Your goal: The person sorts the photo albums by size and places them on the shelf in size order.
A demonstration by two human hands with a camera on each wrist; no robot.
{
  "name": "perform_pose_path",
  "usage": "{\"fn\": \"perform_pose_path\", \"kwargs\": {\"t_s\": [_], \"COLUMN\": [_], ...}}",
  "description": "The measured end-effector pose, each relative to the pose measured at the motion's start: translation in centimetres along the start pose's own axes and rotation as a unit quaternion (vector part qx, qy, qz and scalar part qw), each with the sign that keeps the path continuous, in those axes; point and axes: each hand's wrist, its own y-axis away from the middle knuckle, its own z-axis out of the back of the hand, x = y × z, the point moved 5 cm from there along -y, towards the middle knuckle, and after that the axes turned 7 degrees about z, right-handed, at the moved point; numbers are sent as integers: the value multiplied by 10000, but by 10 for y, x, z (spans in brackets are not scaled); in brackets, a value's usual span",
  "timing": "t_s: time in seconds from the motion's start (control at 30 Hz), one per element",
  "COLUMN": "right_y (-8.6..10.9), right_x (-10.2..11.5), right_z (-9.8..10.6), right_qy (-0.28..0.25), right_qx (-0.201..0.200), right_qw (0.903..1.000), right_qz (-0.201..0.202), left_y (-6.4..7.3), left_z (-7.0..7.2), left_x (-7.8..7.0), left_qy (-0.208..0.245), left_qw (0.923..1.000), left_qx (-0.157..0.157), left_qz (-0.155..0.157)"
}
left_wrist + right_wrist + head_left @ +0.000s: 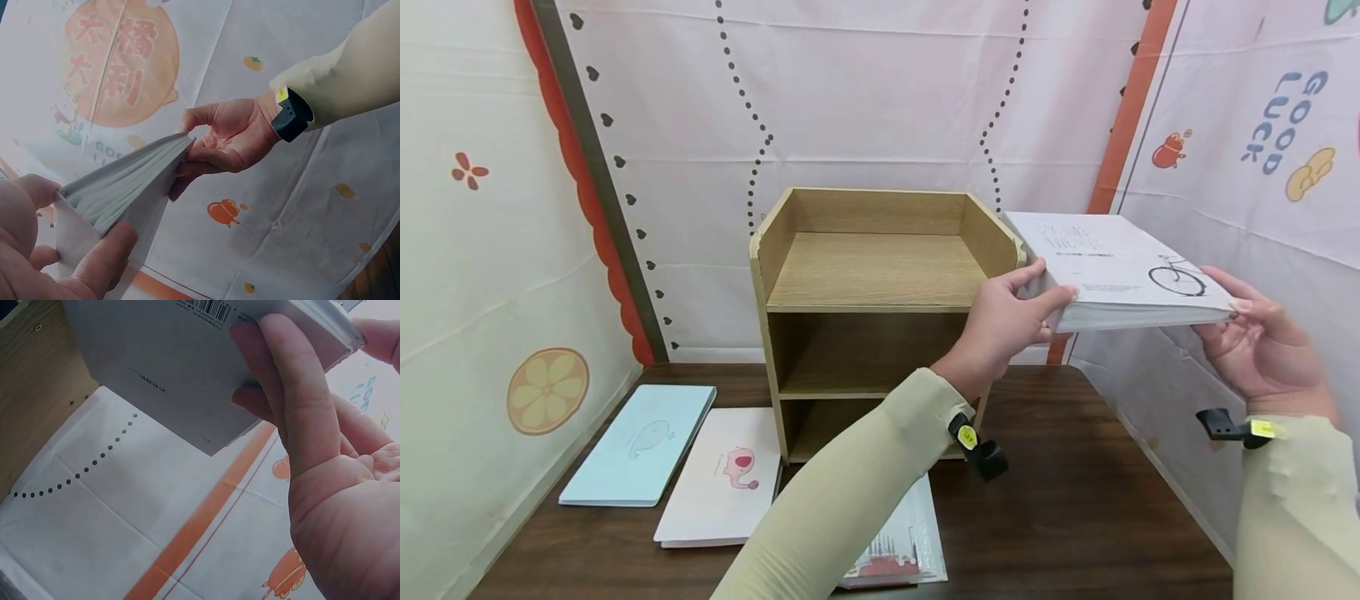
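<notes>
A thick white book with a bicycle drawing on its cover is held up in the air by both hands, to the right of a wooden shelf unit's top. My left hand grips its left side, thumb on the cover. At the opposite side, my right hand pinches the near right corner. The page edges of the book face the left wrist camera, slightly fanned. From the right wrist view, the fingers lie against the book's grey-looking back cover, which carries a barcode.
A three-level wooden shelf unit stands on the dark table. Left on the table lie a light blue notebook and a white elephant notebook. Another book lies in front, partly hidden by the left sleeve. Printed cloth walls surround the table.
</notes>
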Motion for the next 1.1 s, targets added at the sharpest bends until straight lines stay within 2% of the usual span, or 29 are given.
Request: {"fn": "perform_pose_path", "kwargs": {"t_s": [0.23,0.6,0.83,1.1], "right_y": [-8,-17,-21,-27], "right_x": [1,4,6,9], "right_z": [-7,-12,-13,-17], "right_qy": [260,233,191,102], "right_qx": [-64,-81,-143,-270], "right_qw": [9996,9996,9997,9996], "right_qz": [-16,137,-83,31], "left_y": [0,-1,-4,-7], "left_z": [0,0,0,-1], "left_x": [-6,-15,-20,-33], "left_qy": [148,128,137,3], "left_qw": [9999,9999,9998,9994], "left_qx": [-58,-59,-55,-33], "left_qz": [-48,-81,-160,-331]}}
